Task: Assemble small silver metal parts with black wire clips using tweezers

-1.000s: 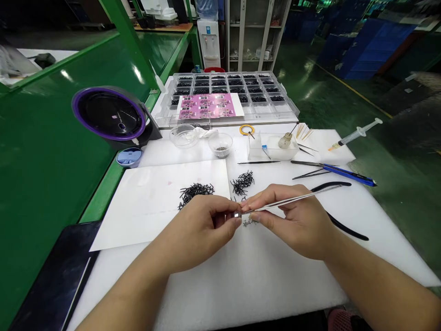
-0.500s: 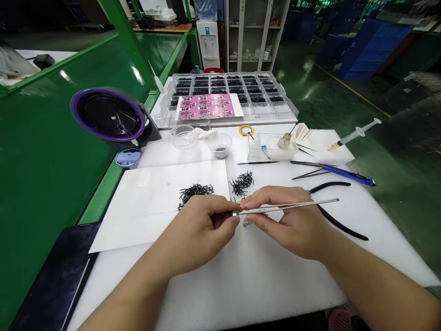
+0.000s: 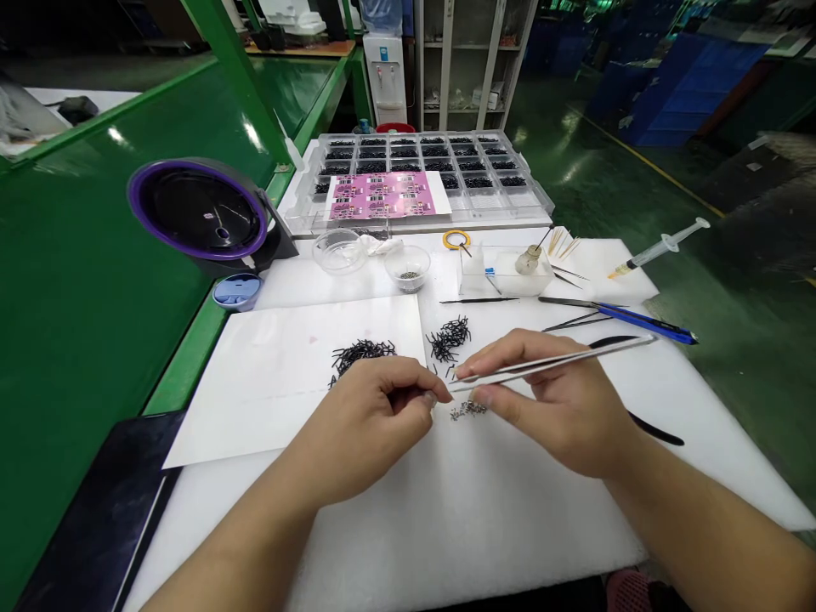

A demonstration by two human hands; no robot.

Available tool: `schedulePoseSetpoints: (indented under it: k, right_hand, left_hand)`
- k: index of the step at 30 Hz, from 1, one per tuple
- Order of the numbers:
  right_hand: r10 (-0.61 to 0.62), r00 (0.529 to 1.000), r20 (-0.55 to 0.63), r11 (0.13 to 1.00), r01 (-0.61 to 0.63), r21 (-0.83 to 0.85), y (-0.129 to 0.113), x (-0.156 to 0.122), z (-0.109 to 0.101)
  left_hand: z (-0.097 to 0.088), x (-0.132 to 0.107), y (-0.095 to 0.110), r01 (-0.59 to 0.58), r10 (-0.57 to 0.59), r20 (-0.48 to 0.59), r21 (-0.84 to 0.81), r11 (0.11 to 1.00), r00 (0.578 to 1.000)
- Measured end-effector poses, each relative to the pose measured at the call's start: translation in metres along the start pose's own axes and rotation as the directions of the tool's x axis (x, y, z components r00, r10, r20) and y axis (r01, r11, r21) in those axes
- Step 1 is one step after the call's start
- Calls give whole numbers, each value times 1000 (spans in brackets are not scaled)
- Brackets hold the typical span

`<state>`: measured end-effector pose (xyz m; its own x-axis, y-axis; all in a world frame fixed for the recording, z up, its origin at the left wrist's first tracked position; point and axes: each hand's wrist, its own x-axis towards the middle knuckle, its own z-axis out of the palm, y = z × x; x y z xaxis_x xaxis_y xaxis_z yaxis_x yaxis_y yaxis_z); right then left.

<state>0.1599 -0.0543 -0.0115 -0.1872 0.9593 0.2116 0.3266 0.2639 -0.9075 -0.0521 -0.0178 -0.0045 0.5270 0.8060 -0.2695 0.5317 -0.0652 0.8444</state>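
Observation:
My right hand grips metal tweezers, their tips reaching left toward my left hand. The fingers of my left hand are pinched together; whatever sits between them is too small or hidden to make out. Below the tweezers lies a little heap of tiny metal parts. Just behind my hands is a pile of short black tube-like pieces on the white foam board. Another pile of black pieces rests on a white sheet, partly covered by my left hand.
At the back stands a clear compartment tray under a pink printed card. A clear cup holds small metal bits. To the right lie a blue-handled tool, black-handled pliers and a syringe. A purple-rimmed device stands left.
The tweezers have drawn slightly right and tilted up at their rear end, away from my left fingertips. The heap of metal parts shows more. My left hand has barely shifted.

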Motion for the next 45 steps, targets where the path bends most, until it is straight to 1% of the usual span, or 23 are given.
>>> schedulePoseSetpoints:
  k: [2, 3, 5, 6, 8, 10, 13, 23, 29, 31, 34, 36, 38, 42, 45]
  right_hand:
    - [38, 999, -11, 993, -39, -113, 1, 2, -4]
    - [46, 999, 19, 985, -42, -168, 1, 3, -5]
    - [56, 990, 132, 970, -22, -244, 3, 5, -5]
    - [66, 980, 185, 965, -15, -264, 4, 6, -5]
    - [105, 963, 246, 956, -30, -293, 6, 7, -2]
    - [145, 954, 262, 949, -59, -311, 8, 8, 0]
    - [170, 942, 288, 943, -71, -325, 11, 9, 3]
    - [157, 942, 298, 943, -53, -328, 14, 11, 1]
    - [120, 945, 304, 935, -5, -354, 14, 9, 3]
    - [150, 941, 302, 943, -45, -328, 14, 11, 3]
    - [241, 927, 289, 960, -183, -214, 14, 14, 2]
    - [275, 916, 292, 959, -241, -149, 14, 15, 1]
    - [275, 914, 300, 959, -239, -150, 13, 15, 0]
    - [258, 915, 309, 955, -193, -227, 11, 13, -1]
    - [256, 909, 328, 956, -189, -223, 12, 12, -1]
  left_hand:
    - [-3, 0, -3, 18, -18, -18, -5, 1000, 1000]
    - [-4, 0, -4, 18, -19, -28, -12, 1000, 999]
    - [-5, 0, -6, 7, -9, -46, -35, 999, 999]
    - [-6, 0, -7, -2, 0, -51, -52, 999, 999]
    - [-6, -1, -9, -24, 20, -46, -90, 996, 999]
    - [-5, -1, -10, -38, 34, -35, -119, 992, 999]
    - [-3, -1, -10, -31, 27, -35, -117, 993, 999]
    - [-2, 2, -7, -20, 14, -60, -94, 995, 998]
    - [-1, 0, -7, -9, 6, -54, -67, 998, 999]
    - [-1, 0, -8, -7, 4, -57, -65, 998, 998]
    - [-2, 0, -10, -14, 10, -67, -63, 998, 998]
    - [-3, -1, -10, -21, 17, -77, -57, 998, 997]
    - [-4, -1, -11, -23, 19, -83, -51, 998, 996]
    - [-4, -1, -11, -19, 15, -88, -53, 998, 996]
    - [-4, 0, -10, -17, 11, -86, -65, 998, 996]
